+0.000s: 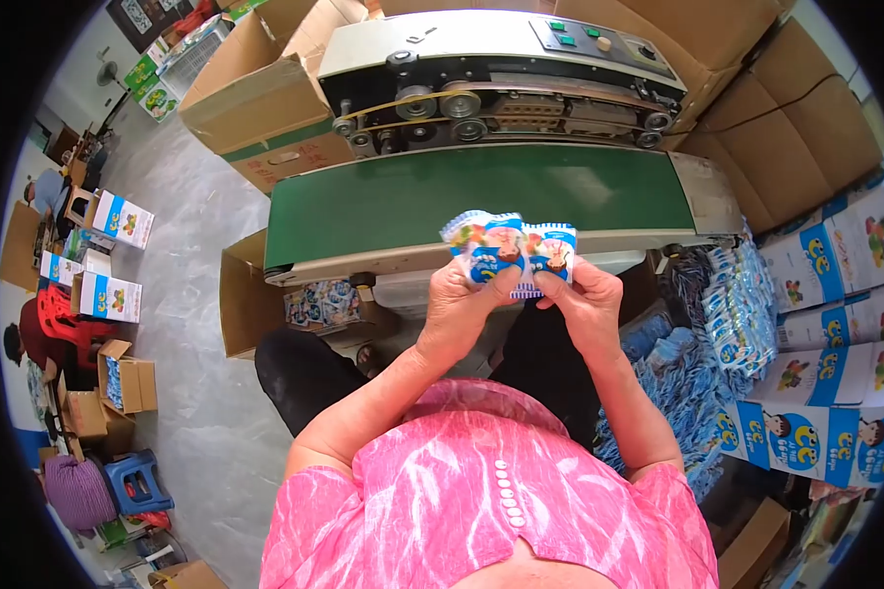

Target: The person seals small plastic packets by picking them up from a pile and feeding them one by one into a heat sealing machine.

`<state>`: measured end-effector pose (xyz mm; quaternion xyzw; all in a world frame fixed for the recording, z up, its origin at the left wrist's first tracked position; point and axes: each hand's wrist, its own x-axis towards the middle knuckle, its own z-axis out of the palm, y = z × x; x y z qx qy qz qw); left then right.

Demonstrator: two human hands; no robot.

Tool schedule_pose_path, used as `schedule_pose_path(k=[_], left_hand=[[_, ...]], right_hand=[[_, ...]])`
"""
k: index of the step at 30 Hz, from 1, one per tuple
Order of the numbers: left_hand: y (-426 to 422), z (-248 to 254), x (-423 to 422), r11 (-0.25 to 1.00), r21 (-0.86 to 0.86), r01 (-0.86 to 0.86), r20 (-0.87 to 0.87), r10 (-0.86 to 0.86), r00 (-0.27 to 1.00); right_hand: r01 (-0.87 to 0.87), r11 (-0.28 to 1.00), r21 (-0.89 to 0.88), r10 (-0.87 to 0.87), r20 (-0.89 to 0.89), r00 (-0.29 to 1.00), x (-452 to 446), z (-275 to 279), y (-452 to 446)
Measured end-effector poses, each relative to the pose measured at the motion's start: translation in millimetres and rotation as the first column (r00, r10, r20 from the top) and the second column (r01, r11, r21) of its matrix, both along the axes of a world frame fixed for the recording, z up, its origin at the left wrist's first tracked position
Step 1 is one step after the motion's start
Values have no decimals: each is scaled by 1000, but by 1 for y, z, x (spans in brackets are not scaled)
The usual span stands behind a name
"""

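Observation:
My left hand [462,306] is closed on a small printed snack packet [496,243], blue and white with a cartoon face, its thumb pressing the front. A second printed packet [552,245] of the same look is pinched between the thumb and fingers of my right hand [591,302]. Both packets are side by side and overlap at the middle; whether they are joined cannot be seen. My hands are above my lap, just in front of the near edge of the green conveyor belt [462,196].
Behind the belt stands a sealing machine [501,79] with rollers and green buttons. Below it is a cardboard box [246,299] with many packets. Blue packet strips [742,309] hang at right beside printed cartons [815,363]. Other people [39,329] sit at far left near a blue stool [138,481].

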<state>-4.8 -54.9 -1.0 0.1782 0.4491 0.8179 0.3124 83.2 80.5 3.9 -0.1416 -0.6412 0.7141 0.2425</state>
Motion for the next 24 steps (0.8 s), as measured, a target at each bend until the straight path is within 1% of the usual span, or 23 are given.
schedule_pose_path(k=[1,2,4,5,6,8,9,10,12,13,15,16,18,19,20,24], left_hand=[[2,1,-1,1000,4,10,2,-10,1000],[3,2,-1,1000,-17,24,40,-23,999],[6,5,-4,997,-58,56,113,-50,992],[6,5,-6,996,-51,74,108,-68,992],[6,5,-8,993,-82,80,124,-69,990],[9,5,-13,986,-133,98,148,-78,986],[10,3,-15,986,-117,122,136,-106,985],[10,-1,-16,987,-106,122,82,-113,990],[10,-7,-15,990,-86,109,-22,-111,994],[11,-6,-14,990,-77,119,-28,-121,992],[13,-3,-14,988,-97,116,-58,-122,991],[13,-2,-15,988,-109,113,-71,-121,990],[13,-1,-16,984,-98,147,-51,-153,987],[12,0,-17,980,-90,177,-25,-180,983],[12,0,-17,975,-83,206,2,-207,978],[14,2,-18,972,-78,221,11,-221,975]], right_hand=[[29,999,-38,-30,-19,999,1,1,3],[42,999,-33,-43,-19,999,3,2,8],[7,993,-121,-6,15,1000,4,4,18],[-7,986,-164,12,25,1000,4,5,24],[14,988,-155,-12,17,1000,4,7,34],[188,972,-143,-183,47,982,10,12,66],[273,953,-135,-267,60,962,13,16,84],[295,948,-122,-291,49,955,15,17,108],[404,903,-148,-405,25,914,13,17,160],[413,900,-141,-415,17,910,12,16,181],[451,892,-39,-444,122,888,5,14,217],[455,890,-37,-448,115,886,0,11,230],[432,901,-31,-417,210,884,-10,5,252],[419,908,-28,-398,259,880,-14,6,258],[419,907,-28,-399,258,880,-18,5,262],[355,935,-13,-332,325,885,-40,1,252]])
